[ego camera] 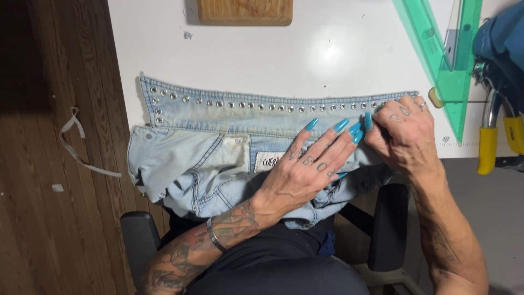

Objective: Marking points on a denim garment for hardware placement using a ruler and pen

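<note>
A pale denim jacket (218,158) is spread across the middle of the frame, draped over the near edge of a white table (338,49). The left hand (305,169) is laid flat on it at centre, fingers extended. The right hand (406,131), at right of centre, is curled closed, pinching the right end of the studded collar (262,106).

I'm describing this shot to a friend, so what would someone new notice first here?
First, the pale denim jacket spread over the white table edge, its collar lined with metal studs. Then both hands pressing on it at the right: the left hand flat with long turquoise nails, the right hand at the collar's end. A green plastic triangle ruler lies at top right.
</note>
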